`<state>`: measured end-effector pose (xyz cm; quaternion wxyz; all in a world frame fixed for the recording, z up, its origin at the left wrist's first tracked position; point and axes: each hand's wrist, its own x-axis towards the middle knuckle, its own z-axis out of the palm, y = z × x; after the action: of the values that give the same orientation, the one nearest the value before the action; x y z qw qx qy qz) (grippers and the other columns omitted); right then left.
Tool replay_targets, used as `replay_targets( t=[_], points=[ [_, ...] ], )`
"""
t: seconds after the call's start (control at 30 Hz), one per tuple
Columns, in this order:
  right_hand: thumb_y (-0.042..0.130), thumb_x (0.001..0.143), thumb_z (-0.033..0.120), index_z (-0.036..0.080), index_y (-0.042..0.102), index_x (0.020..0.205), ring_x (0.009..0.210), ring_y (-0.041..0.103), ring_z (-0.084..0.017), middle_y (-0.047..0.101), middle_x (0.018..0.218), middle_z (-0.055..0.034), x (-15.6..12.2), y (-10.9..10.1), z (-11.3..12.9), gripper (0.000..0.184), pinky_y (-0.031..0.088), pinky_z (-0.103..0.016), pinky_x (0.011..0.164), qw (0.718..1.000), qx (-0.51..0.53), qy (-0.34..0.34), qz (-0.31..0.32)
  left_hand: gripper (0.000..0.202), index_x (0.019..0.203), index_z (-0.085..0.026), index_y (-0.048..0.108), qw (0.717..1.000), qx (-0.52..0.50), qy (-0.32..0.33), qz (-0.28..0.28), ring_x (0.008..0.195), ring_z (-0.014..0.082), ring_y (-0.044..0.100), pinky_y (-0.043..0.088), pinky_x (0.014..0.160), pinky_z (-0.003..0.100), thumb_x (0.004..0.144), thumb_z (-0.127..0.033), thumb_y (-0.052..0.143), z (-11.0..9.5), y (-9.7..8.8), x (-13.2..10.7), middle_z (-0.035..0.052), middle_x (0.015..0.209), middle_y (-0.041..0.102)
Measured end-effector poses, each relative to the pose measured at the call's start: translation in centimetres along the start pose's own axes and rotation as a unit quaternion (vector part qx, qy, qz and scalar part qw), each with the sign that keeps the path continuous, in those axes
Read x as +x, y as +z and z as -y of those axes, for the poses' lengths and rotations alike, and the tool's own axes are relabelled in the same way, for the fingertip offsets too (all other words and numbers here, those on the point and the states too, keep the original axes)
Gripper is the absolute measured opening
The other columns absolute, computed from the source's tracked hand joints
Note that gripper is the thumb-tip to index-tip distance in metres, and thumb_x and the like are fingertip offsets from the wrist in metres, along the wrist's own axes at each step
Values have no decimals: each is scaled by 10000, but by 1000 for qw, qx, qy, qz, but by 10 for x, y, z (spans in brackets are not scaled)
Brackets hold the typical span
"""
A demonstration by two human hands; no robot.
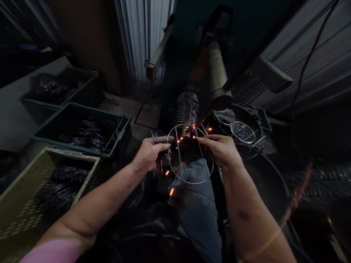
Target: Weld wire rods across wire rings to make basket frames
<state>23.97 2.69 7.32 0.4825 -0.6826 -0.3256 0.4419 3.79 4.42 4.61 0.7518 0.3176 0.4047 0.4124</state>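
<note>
My left hand [149,151] pinches the left side of a round wire ring [192,182] with straight wires running across it. Thin straight wires [158,170] show just below that hand; whether its fingers hold them too I cannot tell. At the ring's upper right, my right hand [223,148] is closed, thumb and finger on the wire. The ring's far edge sits at the metal tip [185,132] of a spot welder, under a slanting bar. Orange sparks [172,191] fly from there. A stack of wire rings [187,106] hangs on the welder's lower arm behind.
To the left stand a green crate [74,106] and a yellow crate [26,171], both with dark wire parts, and a grey bin [94,78] farther back. Round wire pieces [243,132] lie in a container at right. A thick cylinder [218,65] juts from the machine above.
</note>
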Motion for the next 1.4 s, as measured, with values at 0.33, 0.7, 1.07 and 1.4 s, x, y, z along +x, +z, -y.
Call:
replay_targets(
  t=[0.33, 0.7, 1.07, 1.4],
  points=[
    [810, 480, 302, 117, 639, 663, 332, 397, -43, 527, 454, 17, -29, -24, -35, 312, 295, -163, 306, 987, 156, 19, -34, 252, 895, -99, 690, 997, 76, -6, 19, 402, 86, 484, 411, 385, 214, 654, -101, 616, 3, 15, 12, -1, 511, 564],
    [823, 451, 270, 121, 635, 673, 293, 347, -23, 526, 439, 25, -33, -33, -27, 327, 289, -157, 296, 983, 174, 12, -56, 298, 939, -123, 697, 984, 129, 81, 92, 615, 119, 589, 478, 605, 237, 661, -229, 682, 7, 35, 26, 33, 715, 669],
    [817, 476, 271, 118, 614, 666, 306, 348, -20, 513, 446, 31, -33, -34, -31, 318, 284, -153, 303, 982, 184, 19, -44, 332, 956, -142, 700, 958, 233, 128, 107, 710, 163, 620, 481, 705, 275, 634, -224, 690, 6, 33, 28, 26, 760, 686],
    [818, 467, 260, 124, 593, 637, 305, 324, -10, 501, 446, 39, -30, -33, -27, 313, 297, -152, 301, 979, 200, 31, -35, 271, 834, -125, 718, 964, 223, 126, 69, 569, 126, 562, 444, 584, 244, 578, -214, 727, 3, 38, 34, 9, 617, 630]
  ],
)
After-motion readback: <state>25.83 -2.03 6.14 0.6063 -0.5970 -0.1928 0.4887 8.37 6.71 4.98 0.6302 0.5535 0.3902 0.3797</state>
